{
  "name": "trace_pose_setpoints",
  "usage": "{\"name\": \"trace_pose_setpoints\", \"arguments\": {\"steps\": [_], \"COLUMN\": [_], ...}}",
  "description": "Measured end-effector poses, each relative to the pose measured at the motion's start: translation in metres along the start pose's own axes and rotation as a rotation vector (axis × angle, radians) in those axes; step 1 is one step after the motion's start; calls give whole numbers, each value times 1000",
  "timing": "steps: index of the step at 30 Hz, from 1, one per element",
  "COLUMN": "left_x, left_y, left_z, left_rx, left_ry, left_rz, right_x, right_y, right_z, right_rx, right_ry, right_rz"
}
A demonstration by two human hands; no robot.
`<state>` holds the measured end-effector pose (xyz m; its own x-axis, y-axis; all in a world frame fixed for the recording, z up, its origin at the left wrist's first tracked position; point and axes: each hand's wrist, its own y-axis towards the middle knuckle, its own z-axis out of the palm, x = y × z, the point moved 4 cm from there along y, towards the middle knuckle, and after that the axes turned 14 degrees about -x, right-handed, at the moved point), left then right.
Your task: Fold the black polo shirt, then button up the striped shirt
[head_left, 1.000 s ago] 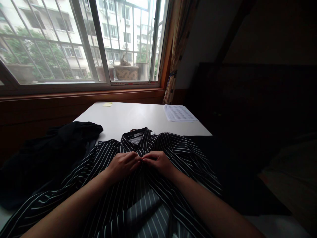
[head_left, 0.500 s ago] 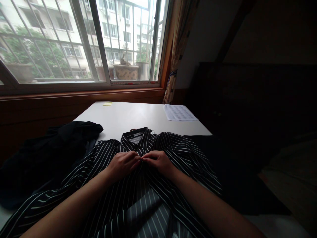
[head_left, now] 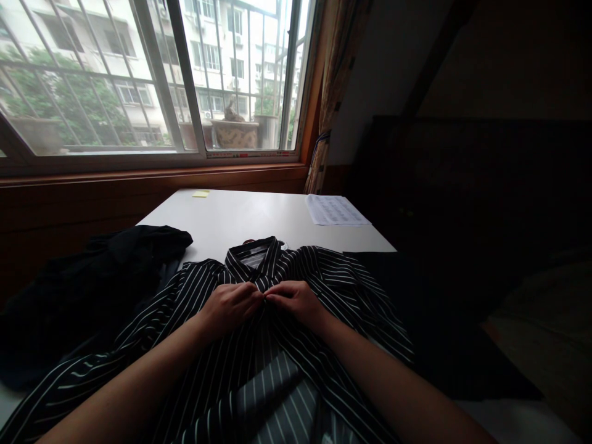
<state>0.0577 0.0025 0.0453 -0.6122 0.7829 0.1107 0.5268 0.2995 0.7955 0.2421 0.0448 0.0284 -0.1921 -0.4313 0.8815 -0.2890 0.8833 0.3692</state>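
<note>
A black shirt with white stripes (head_left: 208, 364) lies spread face up on the table, its collar (head_left: 252, 256) toward the window. My left hand (head_left: 234, 303) and my right hand (head_left: 293, 299) meet at the front opening just below the collar. Both have their fingers pinched on the shirt's front edges, fingertips touching. Whatever small part sits between the fingertips is hidden. Below the hands the front hangs open, and the greyer inside of the fabric shows.
Dark crumpled clothing (head_left: 92, 277) is heaped at the left. Dark cloth (head_left: 444, 345) lies at the right edge. Printed sheets (head_left: 337, 211) and a yellow note (head_left: 200, 193) rest on the white table (head_left: 250, 213). Behind it are a barred window (head_left: 152, 80) and a tied curtain (head_left: 324, 117).
</note>
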Motion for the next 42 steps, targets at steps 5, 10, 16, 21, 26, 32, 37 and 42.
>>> {"name": "trace_pose_setpoints", "arguments": {"steps": [5, 10, 16, 21, 26, 32, 37, 42], "left_x": [0, 1, 2, 2, 3, 3, 3, 3], "left_y": [-2, -2, -3, -4, -4, -4, -4, -5], "left_z": [1, 1, 1, 2, 2, 2, 2, 2], "left_rx": [10, 11, 0, 18, 4, 16, 17, 20], "left_ry": [6, 12, 10, 4, 4, 13, 17, 16], "left_rz": [16, 13, 13, 9, 7, 2, 5, 1], "right_x": [1, 2, 3, 5, 7, 8, 9, 12], "right_y": [0, 0, 0, 0, 0, -1, -1, -2], "right_z": [0, 0, 0, -1, -1, -2, -2, -2], "right_rx": [1, -6, -7, -8, -15, -23, -17, -8], "right_ry": [16, 15, 11, -19, -23, -39, -41, -44], "right_rz": [-15, -11, -19, -18, -14, -17, -64, -80]}}
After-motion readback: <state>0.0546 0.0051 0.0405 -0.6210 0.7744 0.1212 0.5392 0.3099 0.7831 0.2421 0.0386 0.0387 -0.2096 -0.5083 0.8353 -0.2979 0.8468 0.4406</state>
